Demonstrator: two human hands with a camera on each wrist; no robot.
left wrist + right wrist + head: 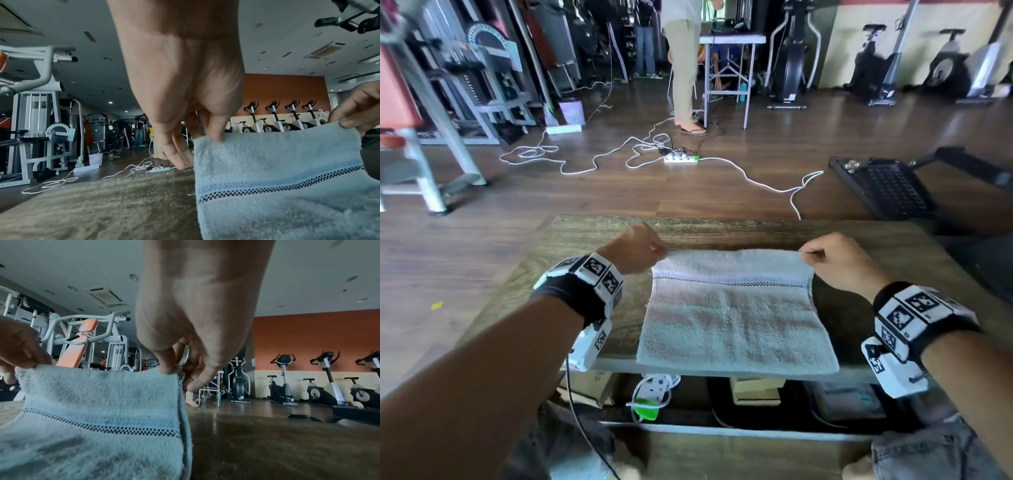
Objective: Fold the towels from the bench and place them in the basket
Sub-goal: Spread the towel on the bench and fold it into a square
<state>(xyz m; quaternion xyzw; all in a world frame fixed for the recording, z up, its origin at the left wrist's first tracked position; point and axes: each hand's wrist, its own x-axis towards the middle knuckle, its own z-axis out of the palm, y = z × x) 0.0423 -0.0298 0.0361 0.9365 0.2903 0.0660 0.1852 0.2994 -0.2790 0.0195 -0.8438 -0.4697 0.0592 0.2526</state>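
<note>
Towel (736, 318) looks soft and floppy; left hand (635, 250) and right hand (839, 260) fingers pinch its far corners, mid-frame.

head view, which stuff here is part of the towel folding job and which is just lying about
Part of the job: towel, left hand, right hand, bench.

Just lying about: power strip, white cable, exercise bikes, folding table.

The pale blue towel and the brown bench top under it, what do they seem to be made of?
The pale blue towel looks like looped terry cloth, likely cotton: fuzzy pile, with a flat woven checkered band. The brown bench top looks like wood or wood-look laminate: streaky grain and a dull sheen; which one I cannot tell.
</note>
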